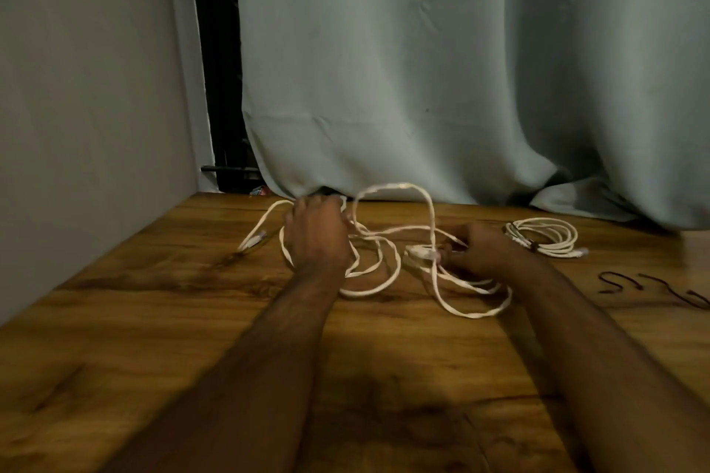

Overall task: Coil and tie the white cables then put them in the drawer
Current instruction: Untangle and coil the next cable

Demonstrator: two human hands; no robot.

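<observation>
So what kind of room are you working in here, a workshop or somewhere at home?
Most likely a home room. A wooden table stands against a plain wall, with a long grey-green curtain draped onto its far edge. No drawer, tools or workshop fittings are in view.

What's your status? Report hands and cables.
Left hand gripping loose white cable; right hand pinching its end. Coiled cable tied, on table. Drawer not visible.

A loose white cable [388, 261] sprawls in tangled loops; a coiled, tied cable [543, 236] lies right.
</observation>
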